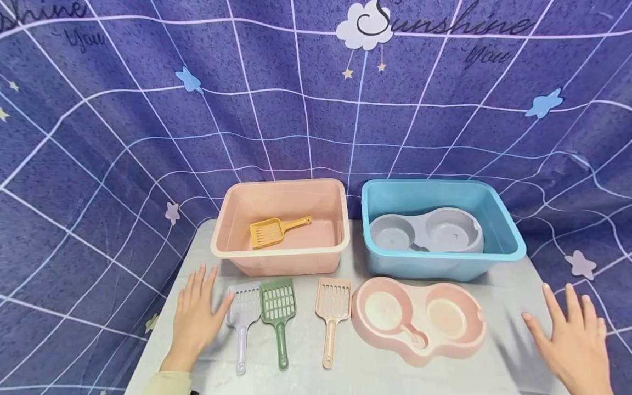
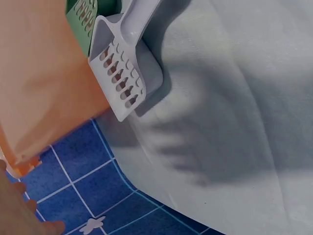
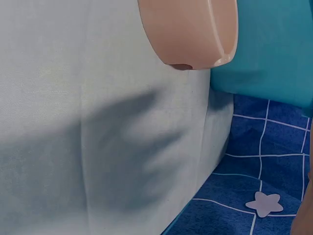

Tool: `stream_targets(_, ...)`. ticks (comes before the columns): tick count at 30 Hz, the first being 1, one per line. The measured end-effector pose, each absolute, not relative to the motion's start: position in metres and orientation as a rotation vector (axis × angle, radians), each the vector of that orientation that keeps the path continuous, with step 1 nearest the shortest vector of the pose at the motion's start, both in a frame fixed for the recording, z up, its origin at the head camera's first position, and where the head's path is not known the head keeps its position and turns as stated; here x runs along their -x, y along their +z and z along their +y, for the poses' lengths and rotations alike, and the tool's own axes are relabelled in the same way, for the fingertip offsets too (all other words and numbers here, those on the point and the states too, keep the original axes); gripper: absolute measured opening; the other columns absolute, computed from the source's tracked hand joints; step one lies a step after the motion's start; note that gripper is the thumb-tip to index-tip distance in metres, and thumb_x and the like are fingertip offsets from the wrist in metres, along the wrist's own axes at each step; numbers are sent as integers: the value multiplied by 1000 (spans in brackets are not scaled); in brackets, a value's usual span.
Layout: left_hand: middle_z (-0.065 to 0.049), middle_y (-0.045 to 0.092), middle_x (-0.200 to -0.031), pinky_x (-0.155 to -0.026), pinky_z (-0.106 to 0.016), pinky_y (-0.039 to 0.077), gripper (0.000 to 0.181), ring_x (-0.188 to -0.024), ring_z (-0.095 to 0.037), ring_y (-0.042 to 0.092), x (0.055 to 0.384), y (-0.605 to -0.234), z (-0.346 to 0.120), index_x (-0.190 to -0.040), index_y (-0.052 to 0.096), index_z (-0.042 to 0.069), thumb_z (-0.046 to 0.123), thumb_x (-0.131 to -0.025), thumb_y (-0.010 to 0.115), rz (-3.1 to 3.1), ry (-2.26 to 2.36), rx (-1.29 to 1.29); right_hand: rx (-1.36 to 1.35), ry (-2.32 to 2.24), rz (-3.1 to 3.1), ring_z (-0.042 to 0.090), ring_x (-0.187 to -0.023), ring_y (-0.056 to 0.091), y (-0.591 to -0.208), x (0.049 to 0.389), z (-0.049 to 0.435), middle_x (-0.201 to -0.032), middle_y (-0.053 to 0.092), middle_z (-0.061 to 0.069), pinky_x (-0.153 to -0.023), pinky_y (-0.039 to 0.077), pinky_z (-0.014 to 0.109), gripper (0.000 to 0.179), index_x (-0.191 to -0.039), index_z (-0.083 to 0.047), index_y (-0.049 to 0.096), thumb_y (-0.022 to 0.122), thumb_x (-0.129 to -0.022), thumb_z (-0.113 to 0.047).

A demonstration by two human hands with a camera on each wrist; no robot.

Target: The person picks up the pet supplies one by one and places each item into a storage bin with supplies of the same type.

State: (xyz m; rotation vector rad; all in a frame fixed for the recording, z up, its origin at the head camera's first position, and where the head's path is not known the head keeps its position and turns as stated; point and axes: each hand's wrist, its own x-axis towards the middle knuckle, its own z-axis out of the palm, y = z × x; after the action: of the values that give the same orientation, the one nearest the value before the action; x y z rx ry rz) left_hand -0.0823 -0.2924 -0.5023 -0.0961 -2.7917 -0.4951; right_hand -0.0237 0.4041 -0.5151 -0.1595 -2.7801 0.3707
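Observation:
My left hand, fingers spread, hovers by the left edge of the table, nearest to a lilac litter scoop; it holds nothing. Beside that scoop lie a green litter scoop and, farther right, a peach litter scoop. A pink double pet bowl sits to their right. My right hand is spread and empty past the table's right side, apart from the bowl. In the left wrist view the lilac scoop shows large; in the right wrist view, the pink bowl's end.
A pink litter tray at the back left holds a yellow litter scoop. The blue litter tray beside it holds a grey double pet bowl. A blue patterned curtain hangs behind the table and at both sides.

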Motion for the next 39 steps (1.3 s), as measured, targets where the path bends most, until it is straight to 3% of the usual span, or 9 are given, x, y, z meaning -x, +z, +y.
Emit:
stream_targets(9, -15, 21, -162, -117, -55, 13, 72, -148, -34, 15, 91, -503, -297, -158, 24, 15, 40, -99, 56, -2721, -566, 68, 130, 422, -2737, 47, -146, 4, -520, 19, 401, -161, 11, 25, -109, 5, 72, 74, -157, -11, 25, 56, -98, -43)
stream_targets(16, -8, 24, -162, -109, -62, 25, 70, -145, -37, 24, 105, -500, -300, -156, 32, 22, 40, -96, 62, -2666, -662, 16, 112, 426, -2728, 47, -146, 6, -521, 21, 400, -160, 14, 27, -108, 8, 71, 74, -156, -9, 27, 58, -97, -42)
stream_targets(24, -4, 26, -162, -104, -66, 29, 67, -144, -36, 26, 118, -496, -300, -156, 34, 26, 38, -96, 62, -2627, -775, -15, 118, 422, -2740, 47, -146, 6, -520, 19, 396, -160, 13, 26, -109, 9, 71, 75, -157, -11, 25, 58, -97, -42)
stream_targets(35, -2, 25, -162, -107, -65, 25, 59, -147, -30, 21, 135, -498, -299, -155, 36, 28, 31, -100, 57, -2543, -988, 10, 132, 438, -2731, 49, -145, 10, -520, 19, 393, -159, 14, 27, -108, 12, 70, 74, -157, -11, 26, 58, -98, -41)
stream_targets(39, -1, 26, -161, -113, -59, 21, 59, -147, -29, 21, 144, -500, -304, -155, 37, 24, 27, -100, 58, -2523, -1068, 66, 94, 462, -2698, 49, -143, 15, -521, 20, 392, -158, 19, 27, -107, 15, 69, 75, -155, -9, 29, 62, -95, -39)
